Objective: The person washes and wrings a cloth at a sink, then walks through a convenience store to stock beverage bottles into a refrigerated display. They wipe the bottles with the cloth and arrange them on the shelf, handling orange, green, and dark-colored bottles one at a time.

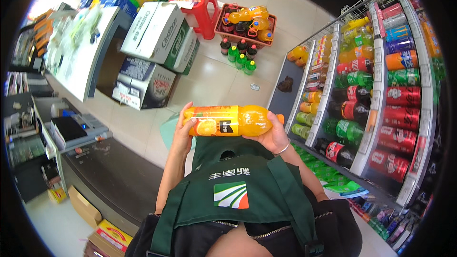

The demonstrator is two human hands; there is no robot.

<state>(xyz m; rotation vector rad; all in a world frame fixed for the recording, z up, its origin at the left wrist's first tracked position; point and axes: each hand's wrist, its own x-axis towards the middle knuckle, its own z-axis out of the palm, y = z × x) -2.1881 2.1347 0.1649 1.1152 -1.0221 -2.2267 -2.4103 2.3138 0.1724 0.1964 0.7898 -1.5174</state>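
A large plastic bottle of orange drink (228, 120) lies level across the front of my green apron. My left hand (184, 128) grips its base end, with the thumb on the yellow label. Around the neck and shoulder, just below the orange cap, my right hand (273, 134) is closed; a light band circles that wrist. On the right stands a shelf rack (337, 57) with rows of bottles and cans, among them dark cola bottles (350, 110) and red cans (398, 139).
A brown plastic basket (262, 44) full of bottles stands on the floor ahead, with green soda bottles (241, 60) in front. Beside it are a red stool (210, 10) and stacked cartons (155, 32). A dark counter (110, 171) runs along the left.
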